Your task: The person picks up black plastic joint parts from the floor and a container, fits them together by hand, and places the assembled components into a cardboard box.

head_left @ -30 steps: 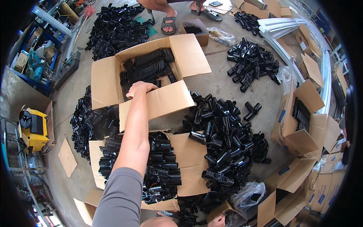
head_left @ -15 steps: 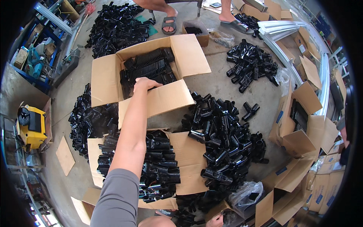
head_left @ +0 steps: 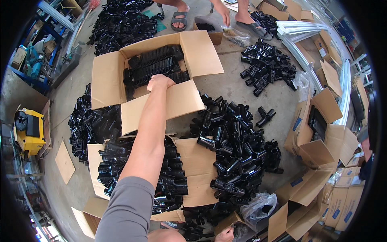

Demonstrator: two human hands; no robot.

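My left arm stretches forward to an open cardboard box [head_left: 109, 82] holding rows of stacked flat black parts [head_left: 155, 66]. At the box's near side, just past the inner edge of its near flap, my left hand [head_left: 160, 82] is closed against the black parts. Its fingertips are hidden, so what it grips does not show. At the lower edge my right hand [head_left: 225, 234] is closed beside a small brown cardboard piece [head_left: 226, 222]; I cannot make out what is in it. Under my left arm, black pipe joints [head_left: 171, 177] lie in rows on an open carton [head_left: 197, 169].
Heaps of black pipe joints lie right [head_left: 238, 153], left [head_left: 80, 125] and far [head_left: 268, 66]. Open cartons [head_left: 314, 177] and pale metal bars [head_left: 300, 28] line the right. A co-worker's hand [head_left: 221, 12] and sandalled feet [head_left: 179, 20] are at the top. A yellow machine [head_left: 30, 131] stands left.
My left hand has moved slightly right and toward the far side in the box, its fingers now more hidden. The co-worker's hand has come down into view at the top.
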